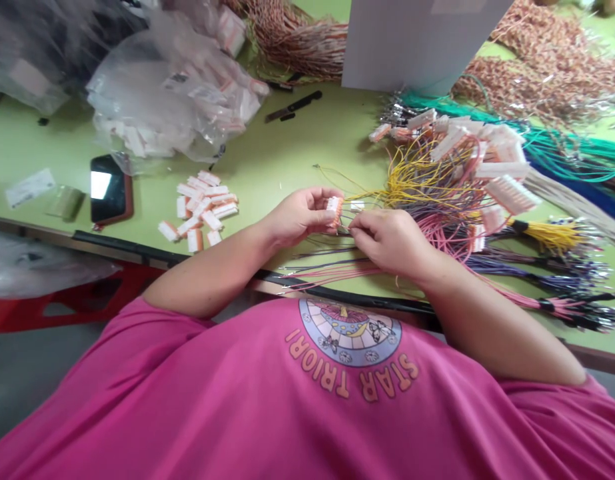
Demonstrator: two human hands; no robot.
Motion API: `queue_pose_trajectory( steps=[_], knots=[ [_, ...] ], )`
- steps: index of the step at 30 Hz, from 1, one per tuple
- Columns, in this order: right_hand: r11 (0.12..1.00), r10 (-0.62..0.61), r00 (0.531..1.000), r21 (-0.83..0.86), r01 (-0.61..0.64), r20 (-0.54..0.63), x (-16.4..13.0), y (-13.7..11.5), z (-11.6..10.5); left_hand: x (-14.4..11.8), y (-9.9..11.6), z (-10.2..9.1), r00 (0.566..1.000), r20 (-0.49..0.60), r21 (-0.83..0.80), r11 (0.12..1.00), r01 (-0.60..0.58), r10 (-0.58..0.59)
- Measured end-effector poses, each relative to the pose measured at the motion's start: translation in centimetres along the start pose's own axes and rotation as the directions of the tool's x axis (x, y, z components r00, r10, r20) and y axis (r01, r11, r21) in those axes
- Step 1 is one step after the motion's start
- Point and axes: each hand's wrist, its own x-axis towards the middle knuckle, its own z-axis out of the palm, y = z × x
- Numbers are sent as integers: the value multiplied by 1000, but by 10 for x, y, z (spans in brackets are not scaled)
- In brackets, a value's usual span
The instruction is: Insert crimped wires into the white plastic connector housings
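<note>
I hold the small white connector (334, 208) in my left hand (300, 217), pinched between thumb and fingertips just above the green surface (287, 153), with its open side turned toward my right hand (387, 241). That orientation seems chosen so a wire end can meet it head on. My right grip is narrow, thumb and forefinger closed on a thin wire (348, 231) right beside the connector; the wire tip itself is too small to make out. Both hands sit close together near the surface's front edge, forearms angled inward from either side, wrists low and apparently resting for steadiness.

The loose wires (332, 270) fan out beneath my hands, within easy reach. To the right lies a heap of finished harnesses (462, 173), yellow, pink and purple strands with white housings. To the left, a scatter of spare connectors (200, 210) waits near a phone (110, 188) and clear plastic bags (172, 100).
</note>
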Motion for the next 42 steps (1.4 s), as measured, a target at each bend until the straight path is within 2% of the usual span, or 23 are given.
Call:
queue_pose_trajectory(
  steps=[5, 10, 15, 18, 21, 23, 24, 25, 27, 29, 31, 32, 34, 36, 37, 38, 39, 40, 42],
  knots=[
    [998, 21, 999, 64, -23, 41, 1, -1, -3, -1, 2, 0, 1000, -31, 35, 999, -1, 2],
    [997, 37, 998, 63, -40, 52, 3, -2, -3, 0, 1, 0, 999, -17, 84, 996, -27, 28],
    [999, 24, 999, 39, -26, 46, 6, -5, 8, -1, -4, 6, 997, -52, 131, 990, -43, 50],
    [999, 34, 999, 18, -35, 29, 8, -6, 15, 0, -7, 8, 990, -96, 184, 980, -81, 100],
    [997, 45, 999, 67, -45, 0, 8, -6, 7, 0, -11, 6, 978, -74, 283, 945, -165, 193],
    [989, 68, 996, 138, -59, -61, 4, -5, -11, -2, -13, 5, 962, 25, 425, 868, -255, 270],
    [983, 90, 991, 170, -72, -103, 0, -3, -22, -3, -14, 5, 949, 110, 533, 788, -307, 295],
    [975, 128, 981, 200, -98, -144, -5, 0, -35, -6, -16, 6, 933, 213, 652, 669, -358, 291],
    [950, 241, 947, 251, -186, -213, -21, 8, -58, -11, -20, 10, 900, 403, 833, 340, -436, 166],
    [900, 392, 869, 324, -294, -302, -39, 19, -74, -15, -24, 14, 884, 467, 884, 52, -465, -27],
    [855, 507, 736, 365, -367, -447, -58, 34, -80, -18, -27, 17, 882, 453, 881, -89, -465, -132],
    [844, 536, 653, 361, -397, -535, -66, 43, -80, -18, -28, 18, 883, 444, 878, -121, -462, -149],
    [813, 563, 443, 369, -450, -698, -79, 61, -75, -17, -29, 18, 885, 440, 875, -150, -461, -155],
    [745, 620, 239, 466, -477, -747, -91, 79, -65, -15, -30, 17, 887, 435, 874, -162, -458, -157],
    [689, 679, 183, 531, -493, -711, -96, 86, -59, -15, -29, 17, 889, 428, 876, -166, -452, -162],
    [629, 738, 173, 572, -527, -652, -100, 92, -53, -15, -29, 17, 892, 420, 879, -168, -446, -169],
    [579, 784, 209, 565, -588, -585, -104, 95, -48, -15, -29, 17, 893, 414, 881, -169, -441, -176],
    [561, 804, 293, 497, -662, -517, -108, 96, -43, -15, -28, 18, 893, 412, 882, -167, -441, -183],
    [591, 771, 455, 235, -772, -446, -111, 92, -37, -18, -25, 22, 884, 426, 877, -154, -456, -192]
  ],
)
